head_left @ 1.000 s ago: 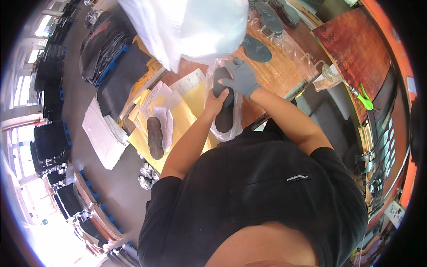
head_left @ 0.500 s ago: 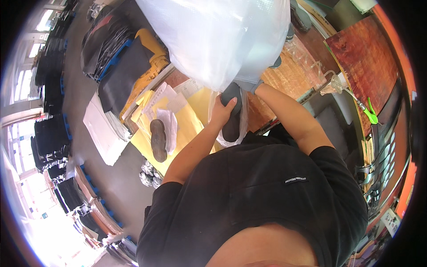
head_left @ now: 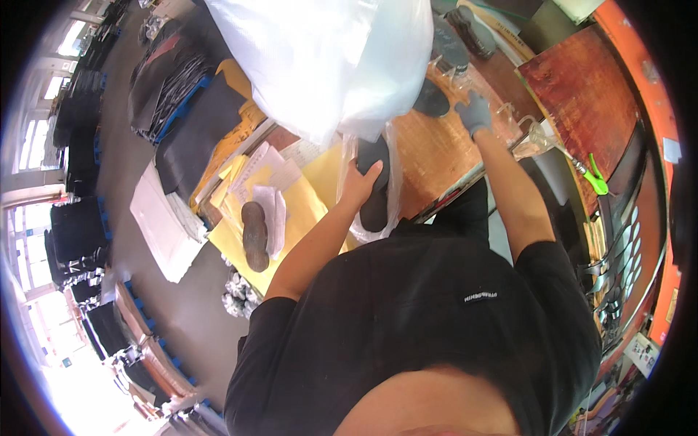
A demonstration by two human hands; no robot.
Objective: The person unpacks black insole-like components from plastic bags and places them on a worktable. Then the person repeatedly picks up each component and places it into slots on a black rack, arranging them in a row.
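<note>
Dark shoe sole [head_left: 374, 182] sits inside a clear plastic sleeve [head_left: 389, 196] at the near edge of the wooden bench [head_left: 436, 156], upright from my viewpoint, toe end away from me. My left hand [head_left: 360, 182] is bare and pressed flat against the sole's left side, fingers curled round its edge through or along the plastic; it grips the piece but is not clenched.

My right hand [head_left: 476, 112], in a grey glove, reaches well beyond, to the far side of the bench. Fingers spread loosely over clear plastic there; I cannot tell whether it has hold of anything. A second dark sole [head_left: 432, 98] lies just left of that hand, unbagged as far as I can see.

Judgement on progress: one sole appears sleeved, at least one more on the bench is not, so the bagging seems partly done.

Surroundings: a large white translucent bag [head_left: 327, 58] bulges over the far left of the bench and hides what is beneath. Left of the sleeved sole, yellow envelopes [head_left: 305, 203] and white papers [head_left: 265, 167] are stacked; another brownish sole [head_left: 254, 236] lies on them, apart from my hands. A green-handled tool [head_left: 596, 178] lies to the right, near the red-brown board [head_left: 582, 102].
</note>
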